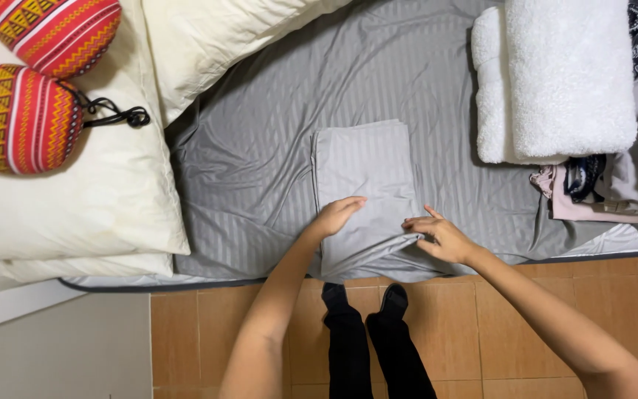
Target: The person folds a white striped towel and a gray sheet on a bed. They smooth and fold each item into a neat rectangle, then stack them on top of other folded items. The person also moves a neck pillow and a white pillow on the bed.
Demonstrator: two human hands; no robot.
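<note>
A folded grey striped cloth (363,166) lies on the grey striped bed sheet (260,148) near the bed's front edge. My left hand (336,216) rests flat on the cloth's lower left part, fingers together and pointing right. My right hand (439,235) pinches the cloth's lower right edge between thumb and fingers, bunching the fabric there. My dark trouser legs (367,340) show below, between my arms.
Cream pillows (75,192) and two red patterned cushions (20,118) fill the left side. A folded white fluffy blanket (555,81) lies at the upper right, with folded clothes (607,199) below it. Brown floor tiles (481,325) run along the bed's front edge.
</note>
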